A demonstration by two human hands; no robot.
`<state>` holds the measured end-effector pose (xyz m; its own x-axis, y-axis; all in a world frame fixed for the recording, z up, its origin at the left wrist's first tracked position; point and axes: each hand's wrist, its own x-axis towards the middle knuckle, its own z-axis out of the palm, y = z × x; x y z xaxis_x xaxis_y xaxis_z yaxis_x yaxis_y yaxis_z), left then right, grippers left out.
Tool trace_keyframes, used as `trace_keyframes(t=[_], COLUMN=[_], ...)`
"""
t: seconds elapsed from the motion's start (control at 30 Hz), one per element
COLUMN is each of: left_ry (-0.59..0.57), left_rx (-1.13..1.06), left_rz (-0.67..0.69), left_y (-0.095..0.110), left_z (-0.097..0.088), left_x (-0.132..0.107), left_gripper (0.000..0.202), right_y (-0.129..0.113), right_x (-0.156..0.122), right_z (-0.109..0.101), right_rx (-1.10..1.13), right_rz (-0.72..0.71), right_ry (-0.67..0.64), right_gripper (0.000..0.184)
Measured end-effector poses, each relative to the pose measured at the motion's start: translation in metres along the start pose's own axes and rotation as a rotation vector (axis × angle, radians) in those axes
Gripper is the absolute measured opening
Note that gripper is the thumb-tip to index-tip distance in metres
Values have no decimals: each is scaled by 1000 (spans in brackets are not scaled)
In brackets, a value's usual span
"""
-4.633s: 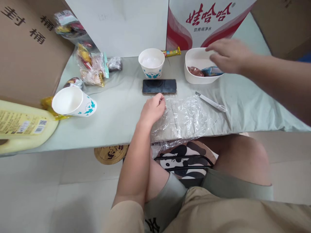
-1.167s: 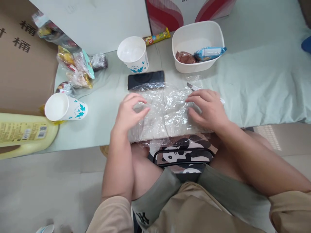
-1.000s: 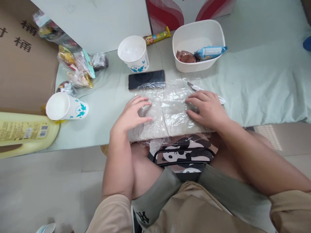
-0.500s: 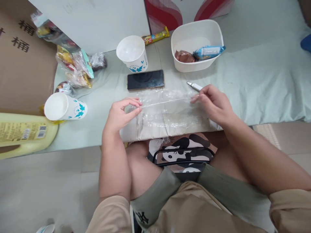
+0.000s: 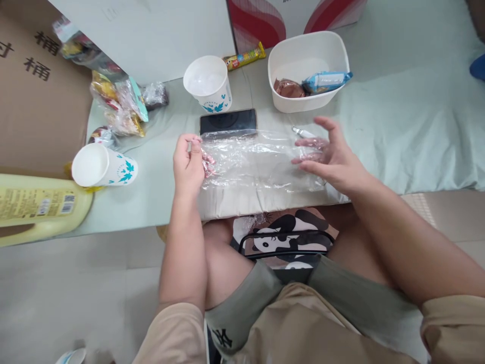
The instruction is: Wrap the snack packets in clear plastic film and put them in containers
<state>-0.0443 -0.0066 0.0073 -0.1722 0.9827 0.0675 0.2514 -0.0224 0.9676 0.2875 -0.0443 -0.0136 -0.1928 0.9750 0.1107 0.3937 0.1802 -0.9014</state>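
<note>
A sheet of clear, crinkled plastic film (image 5: 253, 162) is stretched between my hands above the table's front edge. My left hand (image 5: 189, 164) pinches its left end, with thumb and index pressed together; its other fingers show through the plastic. At the right end my right hand (image 5: 333, 154) is spread, thumb apart from the fingers, some of which lie behind the film. Behind the film is a black phone (image 5: 228, 122), its lower edge covered by the plastic. Close to my right fingers lies a white-handled cutter or pen-like tool (image 5: 302, 132), partly hidden.
Beyond the phone stand a paper cup (image 5: 217, 96), a yellow snack stick (image 5: 246, 57) and a white tub (image 5: 308, 105) holding wrapped snacks. At left are another paper cup (image 5: 123, 169), wrapped snacks (image 5: 121, 108) and a yellow jug (image 5: 81, 210). Boxes line the back.
The plastic film has been raised and spread wider, now overlapping the phone's lower edge. My left hand has turned upward and closed on it; my right hand's fingers have spread.
</note>
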Motion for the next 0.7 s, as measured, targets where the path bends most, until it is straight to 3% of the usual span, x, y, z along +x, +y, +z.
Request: trace_keyframes(t=[0.1,0.2,0.33,0.47,0.5,0.57,0.7], left_ry=[103,128,-23,-239,-294,-422,-657], left_rx=[1,44,36,-16,-29,-55,-93], left_rz=[13,-51,-201,-288,-299,-312,-313], left_y=[0,8,18,25,27,32,37], left_z=[3,2,-1,8,13,25,45], left_x=[2,2,-1,-6,-9,-15,-24], left_gripper=[50,39,24,21,22,27,41], right_y=[-5,-12,-16,-21,-24,-29,-41], right_x=[1,1,-1,0,1,3,7], right_z=[3,-1,-19,-25,-22,-12,10], right_rx=[108,205,60,-201,-184,-34,293], right_rz=[110,214,197,57,17,-34,41], right_ry=[-11,50,20,315,317,127,-555], right_gripper=[60,54,44,23,20,22,40])
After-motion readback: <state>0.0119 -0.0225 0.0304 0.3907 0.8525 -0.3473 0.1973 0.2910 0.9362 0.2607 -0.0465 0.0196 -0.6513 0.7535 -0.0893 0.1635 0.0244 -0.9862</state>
